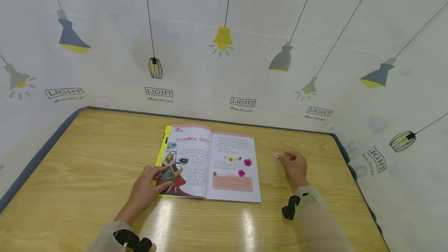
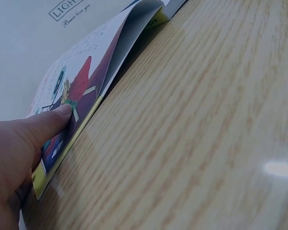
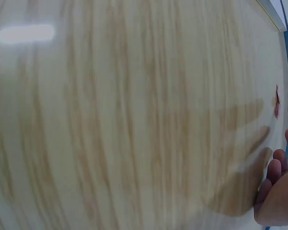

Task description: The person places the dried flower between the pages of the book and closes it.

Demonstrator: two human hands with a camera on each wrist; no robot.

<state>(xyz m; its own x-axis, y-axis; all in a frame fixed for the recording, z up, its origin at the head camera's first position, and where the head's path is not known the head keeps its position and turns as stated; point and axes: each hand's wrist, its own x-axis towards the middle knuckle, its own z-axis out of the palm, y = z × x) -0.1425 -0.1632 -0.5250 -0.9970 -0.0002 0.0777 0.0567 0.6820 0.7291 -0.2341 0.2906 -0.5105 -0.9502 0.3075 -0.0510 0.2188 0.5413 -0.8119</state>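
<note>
- One open picture book (image 1: 210, 162) lies flat on the wooden desk (image 1: 87, 158), roughly mid-desk and nearer the far wall; two pages face up.
- Left page: one cartoon figure in red and dark colours plus printed text. Right page: two magenta flowers, one pink text box along the bottom.
- Yellow cover edge shows along the book's left side, under the left page.
- Left hand (image 1: 148, 188): rests on the lower-left corner of the book, thumb (image 2: 48, 122) pressing flat on the illustrated page, fingers relaxed, not gripping. Left wrist view shows the page stack bowed up a little beyond the thumb.
- Right hand (image 1: 295, 166): lies on the desk to the right of the book, well apart from it, fingers loosely curled and holding nothing.
- One small pink object (image 1: 276, 154) sits on the desk just beside the right fingertips; whether they touch it cannot be told. Too small to identify.
- Two wrist-worn black cameras visible, one per sleeve.
- Wall covering (image 1: 224, 42): printed hanging lamps and repeated "LIGHT" labels.
</note>
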